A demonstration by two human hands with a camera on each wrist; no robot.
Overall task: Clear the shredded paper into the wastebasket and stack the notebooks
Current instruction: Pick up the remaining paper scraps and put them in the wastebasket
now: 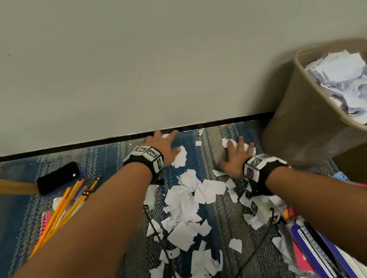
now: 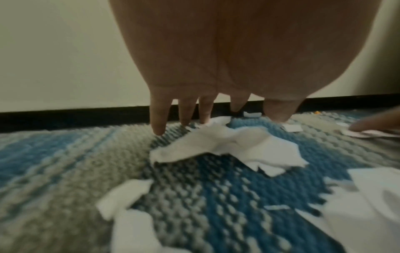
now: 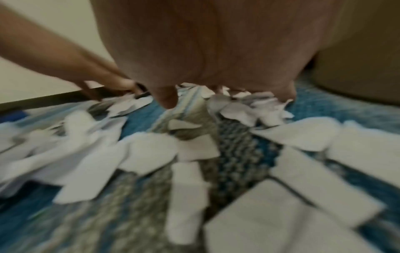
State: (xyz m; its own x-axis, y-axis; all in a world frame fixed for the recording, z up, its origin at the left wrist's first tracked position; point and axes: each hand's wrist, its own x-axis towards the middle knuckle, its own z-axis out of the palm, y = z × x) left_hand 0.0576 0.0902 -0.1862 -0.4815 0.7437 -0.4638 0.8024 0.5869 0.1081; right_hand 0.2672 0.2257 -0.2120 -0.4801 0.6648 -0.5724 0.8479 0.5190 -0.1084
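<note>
Here both hands lie spread, fingers apart, on the far scraps by the wall: left hand [image 1: 164, 146] and right hand [image 1: 234, 159], neither clamped on anything. The shredded paper [image 1: 186, 203] trails back between the forearms toward the person, so raking runs that way. The wastebasket [image 1: 295, 126] stands to the right, nearer the right hand.

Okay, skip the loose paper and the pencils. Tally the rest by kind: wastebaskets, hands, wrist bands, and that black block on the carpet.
Wastebasket: 1
Hands: 2, left hand and right hand
Wrist bands: 2, left band and right band
Black block: 1
Total: 6
</note>
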